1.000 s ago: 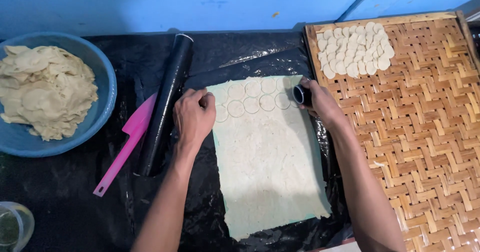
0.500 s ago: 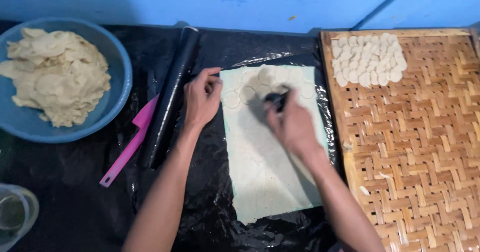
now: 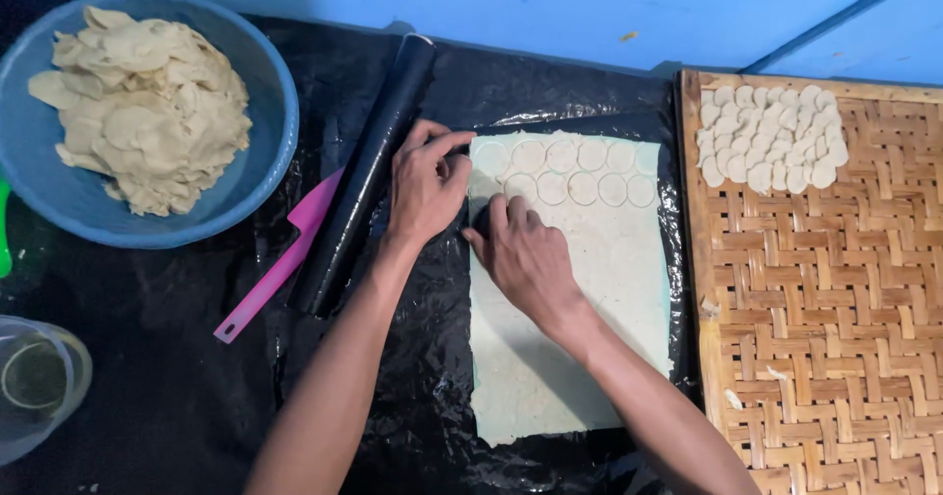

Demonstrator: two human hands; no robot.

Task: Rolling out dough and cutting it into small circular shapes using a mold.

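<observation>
A pale rolled dough sheet (image 3: 580, 299) lies on black plastic, with two rows of round cuts near its far end. My right hand (image 3: 526, 254) presses a small dark round cutter (image 3: 481, 220) into the sheet's left edge; most of the cutter is hidden under my fingers. My left hand (image 3: 424, 186) rests at the sheet's top left corner, fingers on the dough edge, right beside a black rolling pin (image 3: 365, 176).
A blue bowl (image 3: 257, 176) of dough scraps stands at the far left. A pink scraper (image 3: 280, 259) lies left of the pin. A woven bamboo tray (image 3: 835, 289) at right carries several cut dough rounds (image 3: 771, 146). A clear cup (image 3: 39, 382) is at the lower left.
My right hand has travelled from the sheet's top right corner leftwards to its left edge, leaving a second row of round cuts. My left hand stayed at the top left corner.
</observation>
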